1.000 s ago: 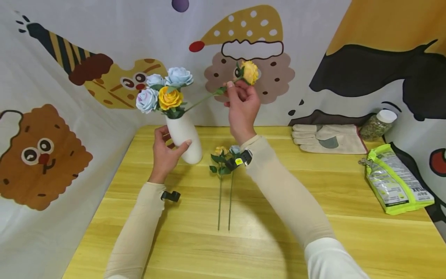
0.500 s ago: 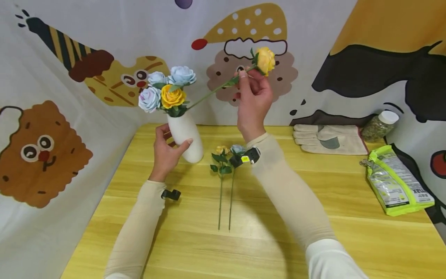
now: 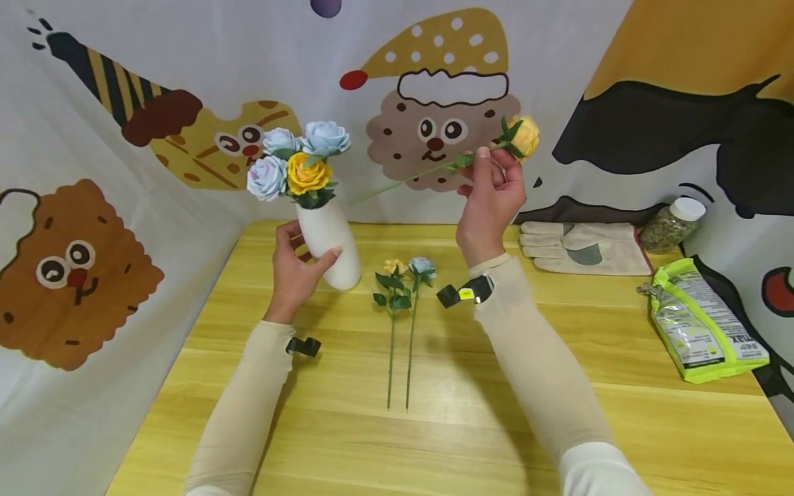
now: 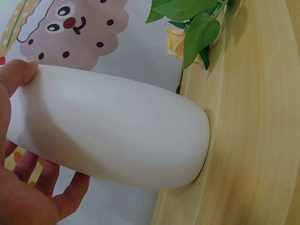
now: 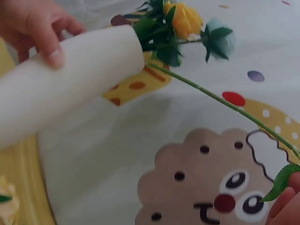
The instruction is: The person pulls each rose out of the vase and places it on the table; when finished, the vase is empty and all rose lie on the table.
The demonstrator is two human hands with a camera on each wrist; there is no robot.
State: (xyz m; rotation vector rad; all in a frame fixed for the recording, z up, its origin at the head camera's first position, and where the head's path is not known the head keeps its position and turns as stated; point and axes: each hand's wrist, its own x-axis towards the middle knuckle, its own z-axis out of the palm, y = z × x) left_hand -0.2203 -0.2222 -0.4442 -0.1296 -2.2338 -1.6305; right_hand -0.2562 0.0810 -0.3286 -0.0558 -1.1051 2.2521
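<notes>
My left hand (image 3: pixel 296 279) grips a white vase (image 3: pixel 329 241) around its side, thumb in front. The vase leans a little, and its base touches the table in the left wrist view. Several light blue roses (image 3: pixel 267 177) and one yellow rose (image 3: pixel 308 173) fill its mouth. My right hand (image 3: pixel 493 203) pinches another yellow rose (image 3: pixel 524 137) just under its head, right of the vase. That rose's green stem (image 5: pixel 201 88) slants toward the vase, its tip close beside the mouth. A second yellow rose (image 3: pixel 395 267) and a blue rose (image 3: pixel 422 269) lie between my arms.
On the wooden table (image 3: pixel 347 441), a pair of work gloves (image 3: pixel 583 248) lies at the back right. Next to them a jar (image 3: pixel 673 224) with a white lid stands tilted. A green and silver pouch (image 3: pixel 707 320) lies nearer. A printed cloth (image 3: pixel 205 41) hangs behind.
My right hand has moved right with the yellow rose, and its stem has come away from the vase mouth. My left hand and the vase have stayed put.
</notes>
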